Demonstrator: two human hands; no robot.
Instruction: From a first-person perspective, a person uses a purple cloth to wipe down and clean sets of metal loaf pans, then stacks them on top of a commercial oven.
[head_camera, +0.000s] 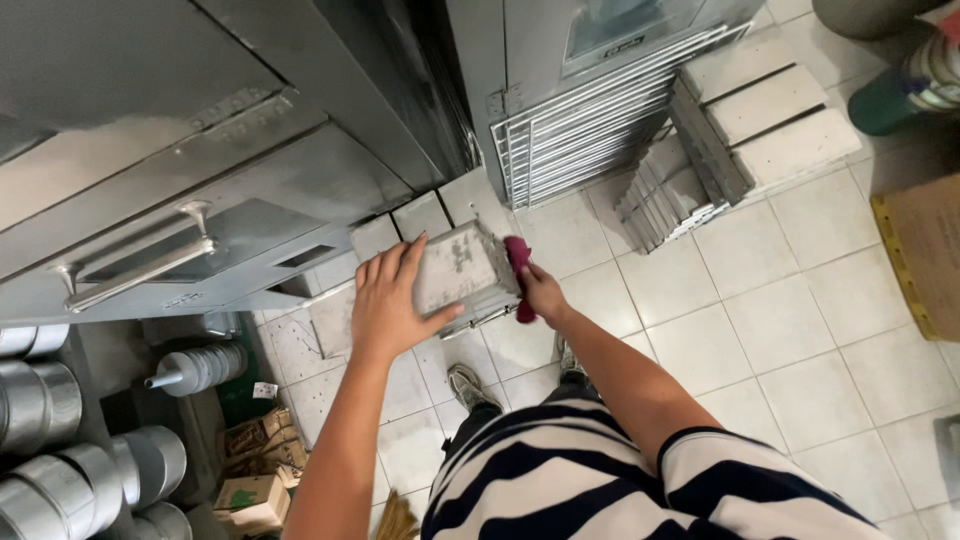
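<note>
My left hand (385, 300) presses flat against the side of a grey metal loaf tin (462, 268), held at waist height in front of a deck oven (210, 190). Opposite it, my right hand (540, 290) grips the tin's other end through a dark red cloth (520, 262). The tin is one of a joined set; more boxes of the same strap (420, 215) show behind it, by the oven door. The oven door's metal handle (140, 270) lies to the left of my left hand.
Wire racks (590, 130) lean against a steel cabinet at the back. More stacked loaf tins (700, 150) stand on the white tiled floor at the right. Round metal tins (60, 460) fill the lower left. A cardboard box (925, 250) sits at the right edge.
</note>
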